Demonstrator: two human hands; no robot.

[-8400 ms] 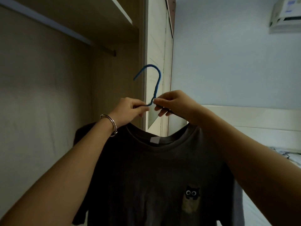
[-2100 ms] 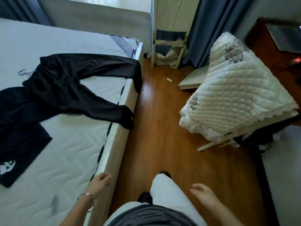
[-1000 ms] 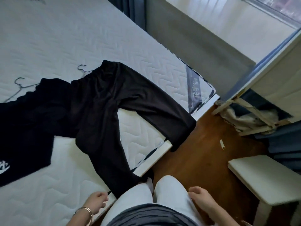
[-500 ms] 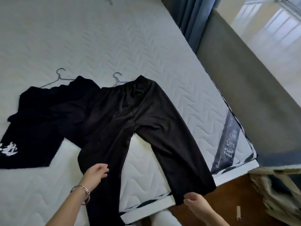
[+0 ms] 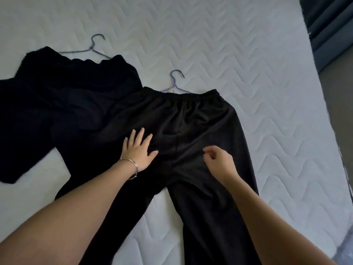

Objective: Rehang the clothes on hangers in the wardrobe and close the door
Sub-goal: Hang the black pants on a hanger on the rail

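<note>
Black trousers [image 5: 193, 119] lie flat on the white quilted mattress [image 5: 248, 54], waistband away from me, legs toward me. A purple wire hanger [image 5: 176, 83] pokes out from under the waistband. My left hand [image 5: 138, 148] rests flat on the left thigh of the trousers, fingers spread. My right hand [image 5: 219, 161] hovers just over the right thigh with fingers curled and thumb and forefinger close together; nothing shows in it. To the left lies a second black garment [image 5: 57, 96] with a grey wire hanger [image 5: 91, 48] at its top edge.
A dark blue curtain [image 5: 330, 25] hangs at the top right beyond the mattress edge. A grey strip [image 5: 342, 119] runs along the bed's right side. The wardrobe is out of view.
I have leaned in over the bed. My left hand slid up from the trouser leg to the thigh, and my right hand came up from the leg hem to above the right thigh.
</note>
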